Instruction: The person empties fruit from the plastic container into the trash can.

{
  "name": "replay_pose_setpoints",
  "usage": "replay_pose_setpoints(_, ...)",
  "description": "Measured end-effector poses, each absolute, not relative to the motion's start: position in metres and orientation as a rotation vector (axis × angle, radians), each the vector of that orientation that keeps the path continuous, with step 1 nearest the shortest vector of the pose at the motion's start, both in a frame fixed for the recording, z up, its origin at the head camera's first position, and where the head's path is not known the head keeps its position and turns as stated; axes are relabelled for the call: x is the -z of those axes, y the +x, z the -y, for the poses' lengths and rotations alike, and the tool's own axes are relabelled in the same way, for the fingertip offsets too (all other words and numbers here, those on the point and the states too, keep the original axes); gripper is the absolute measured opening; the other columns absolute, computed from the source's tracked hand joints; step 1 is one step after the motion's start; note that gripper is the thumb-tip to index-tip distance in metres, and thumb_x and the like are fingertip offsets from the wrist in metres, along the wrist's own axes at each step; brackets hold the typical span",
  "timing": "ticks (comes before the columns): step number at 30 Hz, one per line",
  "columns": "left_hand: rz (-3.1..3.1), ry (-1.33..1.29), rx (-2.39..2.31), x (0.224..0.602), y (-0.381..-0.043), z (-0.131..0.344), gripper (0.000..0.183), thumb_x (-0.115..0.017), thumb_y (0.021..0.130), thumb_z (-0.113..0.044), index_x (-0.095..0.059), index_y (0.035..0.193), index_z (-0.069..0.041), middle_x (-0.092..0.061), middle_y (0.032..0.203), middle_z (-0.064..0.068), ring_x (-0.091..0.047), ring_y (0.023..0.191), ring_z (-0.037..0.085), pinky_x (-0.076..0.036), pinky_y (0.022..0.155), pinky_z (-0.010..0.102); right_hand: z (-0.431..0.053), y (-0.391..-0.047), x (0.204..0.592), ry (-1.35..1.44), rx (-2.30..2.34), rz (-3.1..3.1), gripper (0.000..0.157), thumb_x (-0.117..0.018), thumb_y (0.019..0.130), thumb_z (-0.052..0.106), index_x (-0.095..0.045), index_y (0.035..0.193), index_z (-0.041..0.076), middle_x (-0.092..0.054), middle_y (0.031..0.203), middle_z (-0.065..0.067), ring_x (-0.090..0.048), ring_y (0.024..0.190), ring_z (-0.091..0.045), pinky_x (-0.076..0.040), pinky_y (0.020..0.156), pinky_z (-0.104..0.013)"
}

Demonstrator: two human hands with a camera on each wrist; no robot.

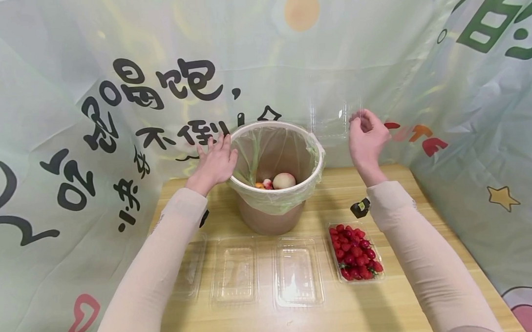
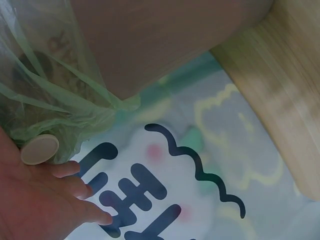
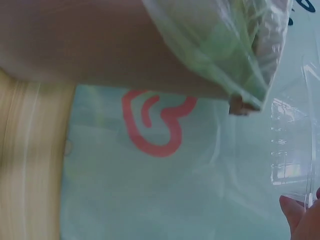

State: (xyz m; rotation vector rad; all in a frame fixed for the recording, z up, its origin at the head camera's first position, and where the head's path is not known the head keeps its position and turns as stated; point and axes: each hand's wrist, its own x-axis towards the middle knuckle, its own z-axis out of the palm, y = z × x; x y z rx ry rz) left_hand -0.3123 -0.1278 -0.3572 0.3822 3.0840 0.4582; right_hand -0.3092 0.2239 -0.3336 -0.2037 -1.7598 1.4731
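Observation:
My left hand (image 1: pixel 216 160) rests at the left rim of a lined trash bin (image 1: pixel 271 219), fingers extended. The left wrist view shows that hand (image 2: pixel 45 195) beside the green plastic bag (image 2: pixel 60 95) hanging over the rim. Above and right of the bin, my right hand (image 1: pixel 368 135) pinches a clear plastic box (image 1: pixel 332 117) by its right side. In the right wrist view the box (image 3: pixel 292 140) shows at the right edge, above the thumb. Inside the bin lie a pale round fruit (image 1: pixel 284 180) and smaller red and orange pieces (image 1: pixel 264 184).
A clear box of red berries (image 1: pixel 356 252) stands on the wooden table (image 1: pixel 293 326), right of the bin. Nearer the front lie three clear plastic boxes, including a middle one (image 1: pixel 235 272) and a right one (image 1: pixel 298 272). Printed cloth walls (image 1: pixel 253 44) enclose the table.

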Motion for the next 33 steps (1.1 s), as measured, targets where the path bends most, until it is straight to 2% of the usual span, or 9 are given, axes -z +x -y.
replay_pose_setpoints(3,-3.085,0.38,-0.47,0.357,-0.312,0.128,0.069,-0.023,0.112,-0.041,-0.013,0.168,-0.002,-0.008,0.176,0.022,-0.003,0.162,0.052,0.005,0.124,0.078,-0.232,-0.31,0.338,-0.263,-1.483,1.759,0.018,-0.058,0.098,0.005,-0.075,0.096,0.0,-0.074,0.08,0.004,-0.065,0.071,-0.001,-0.05,0.071,-0.014)
replay_pose_setpoints(10,-3.079,0.373,-0.461,0.359,-0.313,0.129,0.069,-0.021,0.112,-0.041,-0.011,0.169,-0.002,-0.007,0.176,0.022,-0.002,0.161,0.053,0.006,0.124,0.078,-0.251,-0.303,0.352,-0.3,-1.47,1.83,0.021,-0.06,0.102,0.015,-0.075,0.106,0.001,-0.077,0.094,-0.008,-0.074,0.084,-0.014,-0.057,0.076,-0.014)
replay_pose_setpoints(14,-3.081,0.37,-0.466,0.359,-0.313,0.129,0.069,-0.022,0.112,-0.041,-0.012,0.169,-0.002,-0.008,0.176,0.022,-0.002,0.162,0.052,0.005,0.124,0.077,-0.259,-0.301,0.36,-0.332,-1.462,1.893,0.025,-0.056,0.106,0.02,-0.073,0.116,0.005,-0.076,0.104,-0.014,-0.076,0.089,-0.014,-0.059,0.081,-0.014)
replay_pose_setpoints(19,-3.085,0.368,-0.466,0.359,-0.312,0.129,0.069,-0.022,0.112,-0.041,-0.012,0.169,-0.003,-0.008,0.176,0.022,-0.002,0.162,0.052,0.005,0.124,0.077,-0.265,-0.301,0.371,-0.349,-1.407,1.968,0.028,-0.05,0.108,0.019,-0.07,0.121,0.003,-0.075,0.11,-0.021,-0.075,0.089,-0.014,-0.058,0.082,-0.014)
replay_pose_setpoints(23,-3.086,0.366,-0.462,0.359,-0.314,0.129,0.069,-0.022,0.112,-0.041,-0.012,0.169,-0.003,-0.008,0.176,0.022,-0.002,0.162,0.052,0.005,0.124,0.077,-0.269,-0.3,0.38,-0.374,-1.335,2.035,0.03,-0.049,0.108,0.019,-0.069,0.124,0.002,-0.074,0.11,-0.018,-0.07,0.088,-0.008,-0.054,0.081,-0.014)
replay_pose_setpoints(28,-3.084,0.365,-0.474,0.359,-0.313,0.128,0.069,-0.022,0.112,-0.041,-0.012,0.169,-0.003,-0.009,0.176,0.022,-0.002,0.162,0.052,0.005,0.124,0.077,-0.273,-0.3,0.388,-0.414,-1.246,2.098,0.035,-0.049,0.108,0.021,-0.069,0.127,0.0,-0.072,0.109,-0.013,-0.056,0.084,0.003,-0.045,0.081,-0.015)
replay_pose_setpoints(33,-3.086,0.362,-0.479,0.359,-0.313,0.127,0.069,-0.022,0.112,-0.041,-0.012,0.169,-0.003,-0.01,0.176,0.022,-0.002,0.162,0.052,0.004,0.124,0.077,-0.276,-0.299,0.397,-0.454,-1.224,2.146,0.037,-0.05,0.107,0.021,-0.069,0.13,-0.002,-0.068,0.111,-0.013,-0.052,0.09,-0.004,-0.044,0.087,-0.02)
